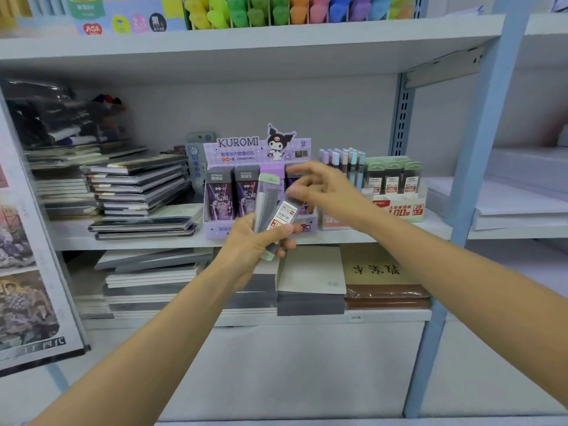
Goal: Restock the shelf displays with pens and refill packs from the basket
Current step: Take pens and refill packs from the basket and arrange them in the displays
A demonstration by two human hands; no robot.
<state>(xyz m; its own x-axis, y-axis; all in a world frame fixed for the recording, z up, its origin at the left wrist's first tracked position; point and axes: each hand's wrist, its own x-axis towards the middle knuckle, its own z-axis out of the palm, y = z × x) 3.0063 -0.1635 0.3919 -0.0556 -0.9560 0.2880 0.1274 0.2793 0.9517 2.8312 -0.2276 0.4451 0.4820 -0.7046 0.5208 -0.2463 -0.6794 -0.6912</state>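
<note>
Head view: left hand (258, 241) grips light, stiff, smooth refill packs (272, 207); right hand (319, 186), fingers loose, best pinches 1 pack's cap.

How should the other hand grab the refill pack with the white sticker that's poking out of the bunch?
Pinch the refill pack near its free upper end, coming from the right and above, where the right hand already is. It is long, flat and narrow, tilted up to the right, so thumb and finger fit across its two wide faces. Its lower end is covered by the left hand.
</note>
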